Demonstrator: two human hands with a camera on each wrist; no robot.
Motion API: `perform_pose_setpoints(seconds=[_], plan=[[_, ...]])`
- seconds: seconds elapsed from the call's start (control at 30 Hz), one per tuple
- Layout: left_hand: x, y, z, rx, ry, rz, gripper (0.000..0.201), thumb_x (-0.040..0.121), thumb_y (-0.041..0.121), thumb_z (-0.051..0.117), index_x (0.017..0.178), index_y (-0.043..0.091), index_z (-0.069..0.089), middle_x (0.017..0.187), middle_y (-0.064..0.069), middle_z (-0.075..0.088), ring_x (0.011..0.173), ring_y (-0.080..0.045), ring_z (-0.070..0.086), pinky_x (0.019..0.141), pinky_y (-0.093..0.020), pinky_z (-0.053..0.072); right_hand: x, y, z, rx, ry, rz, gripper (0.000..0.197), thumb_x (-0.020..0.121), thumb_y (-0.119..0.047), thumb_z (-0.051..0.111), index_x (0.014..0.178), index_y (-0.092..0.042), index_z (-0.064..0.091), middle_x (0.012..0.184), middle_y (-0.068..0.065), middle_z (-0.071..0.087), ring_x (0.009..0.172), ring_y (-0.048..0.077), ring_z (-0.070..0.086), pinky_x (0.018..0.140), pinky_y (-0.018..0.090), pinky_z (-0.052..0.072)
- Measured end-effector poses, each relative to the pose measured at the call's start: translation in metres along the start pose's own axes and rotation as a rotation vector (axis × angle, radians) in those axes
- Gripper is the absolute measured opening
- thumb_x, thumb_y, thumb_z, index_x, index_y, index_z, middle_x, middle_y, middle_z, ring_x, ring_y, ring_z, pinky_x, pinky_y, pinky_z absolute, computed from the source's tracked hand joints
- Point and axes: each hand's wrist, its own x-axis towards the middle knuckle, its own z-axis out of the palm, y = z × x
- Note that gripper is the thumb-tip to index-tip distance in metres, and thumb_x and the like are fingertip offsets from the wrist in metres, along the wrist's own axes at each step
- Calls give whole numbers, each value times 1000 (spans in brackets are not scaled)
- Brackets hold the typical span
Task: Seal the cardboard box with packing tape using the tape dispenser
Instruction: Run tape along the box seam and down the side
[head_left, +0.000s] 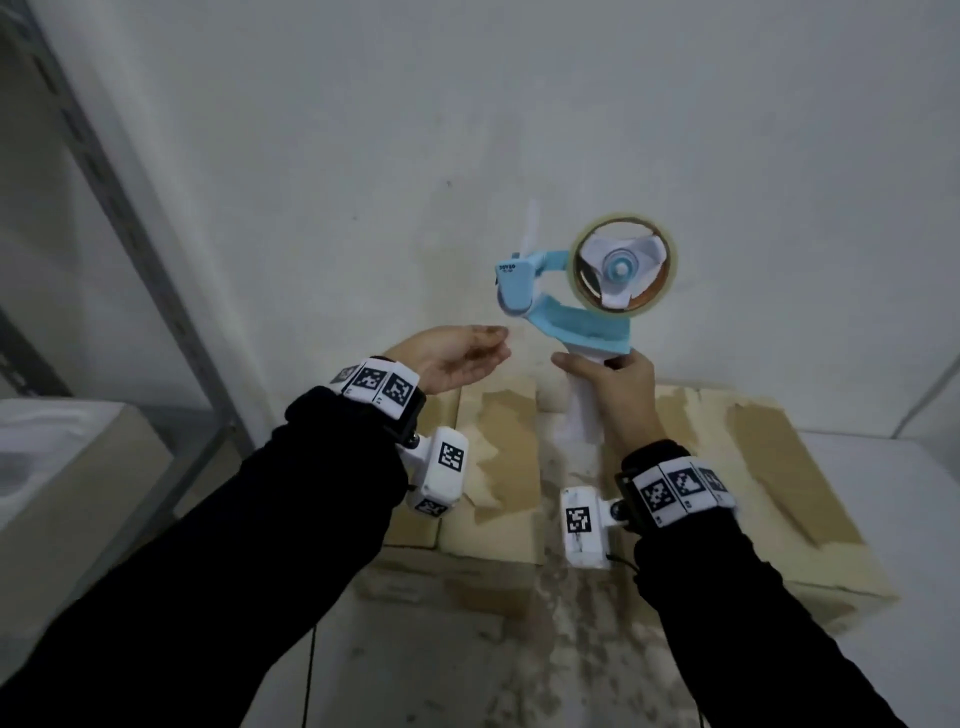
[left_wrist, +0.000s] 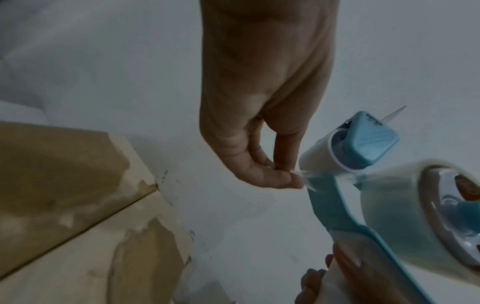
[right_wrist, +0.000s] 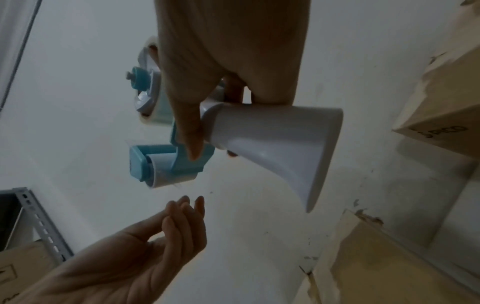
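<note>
Hands meet above a cardboard box (head_left: 519, 525) as a person in black sleeves holds a tape dispenser (head_left: 558, 312) up against a pale wall (head_left: 467, 104). The right hand (head_left: 618, 387) is wrapped around the dispenser's white handle (right_wrist: 275, 142), its thumb lying along the blue frame, so that the tool stands raised with its roll of clear tape (head_left: 623, 262) uppermost and its blue cutter head pointing toward the left hand (head_left: 457, 358). That hand hovers just beside the cutter head, palm turned inward, fingers loosely bent with thumb and fingertips drawn close together; in the left wrist view the fingertips appear to touch a loose clear end of tape at the roller, though whether they actually pinch it cannot be told. The box sits below both hands on a white bench (head_left: 883, 493), pushed close to the wall, its top flaps closed and scarred with torn brown patches; the seam between the flaps runs bare in the left wrist view. At the far left stand a grey metal shelf upright (head_left: 130, 249) and another carton (head_left: 62, 493). Marker-printed bands ring both wrists.
</note>
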Motion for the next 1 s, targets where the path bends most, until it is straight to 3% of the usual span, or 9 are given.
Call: perform_pose_setpoints(seconds=[0.13, 0.23, 0.33, 0.53, 0.63, 0.7, 0.8, 0.9, 1.0], plan=[[0, 11, -29, 69, 29, -29, 12, 92, 4, 51, 85, 3, 61, 50, 1, 63, 42, -2, 58, 49, -10, 50, -18, 3, 22, 26, -75, 54, 32, 70, -7, 82, 99, -4, 69, 85, 11, 72, 71, 23, 67, 74, 37, 57], [2, 11, -47, 103, -20, -113, 20, 96, 4, 42, 85, 3, 59, 52, 1, 64, 42, -2, 58, 48, -9, 49, -26, -3, 27, 2, -170, 99, 35, 75, -5, 77, 107, 4, 65, 84, 15, 72, 68, 24, 67, 73, 35, 57], [2, 6, -58, 97, 5, -159, 18, 95, 6, 47, 83, 2, 59, 51, -1, 64, 41, -2, 57, 46, -9, 48, -31, -6, 30, -47, -168, 93, 31, 76, -3, 75, 104, 4, 64, 72, 11, 71, 62, 21, 66, 64, 30, 56], [16, 1, -56, 134, 61, -96, 9, 93, 5, 49, 88, 8, 55, 78, -6, 59, 36, 0, 52, 41, -7, 41, -38, -3, 42, -132, -146, 83, 35, 76, 4, 73, 109, -1, 61, 86, 5, 67, 69, 15, 63, 60, 21, 55], [23, 3, -55, 312, 69, -56, 11, 90, 3, 53, 82, 8, 57, 56, -1, 65, 28, 0, 42, 32, -7, 31, -37, -5, 47, -222, -156, 114, 27, 79, 4, 70, 104, 0, 63, 83, 8, 66, 69, 18, 62, 56, 17, 53], [30, 4, -56, 437, 118, 11, 13, 84, 0, 58, 73, 7, 57, 40, 3, 59, 26, 0, 40, 30, -10, 25, -33, -5, 52, -267, -182, 169, 24, 80, 3, 69, 103, 0, 63, 84, 13, 67, 70, 23, 64, 58, 22, 54], [41, 7, -63, 541, 137, 80, 14, 77, -3, 62, 66, 5, 59, 38, 2, 58, 34, -4, 44, 33, -10, 27, -29, -2, 65, -239, -199, 300, 12, 83, 1, 65, 94, -1, 60, 71, 13, 59, 59, 29, 59, 54, 32, 50], [57, 20, -74, 649, 160, 132, 16, 73, -4, 65, 61, 5, 60, 40, -1, 58, 43, -11, 49, 43, -15, 36, -25, 2, 83, -235, -137, 332, 10, 85, -1, 61, 84, -8, 54, 57, 7, 46, 47, 19, 40, 44, 26, 35], [81, 30, -84, 815, 177, 154, 16, 75, -4, 65, 63, 5, 58, 72, -14, 61, 70, -20, 57, 69, -30, 50, -24, 6, 106, -214, -47, 340, 15, 86, -1, 60, 78, -10, 51, 54, 6, 41, 41, 15, 34, 39, 22, 30]])
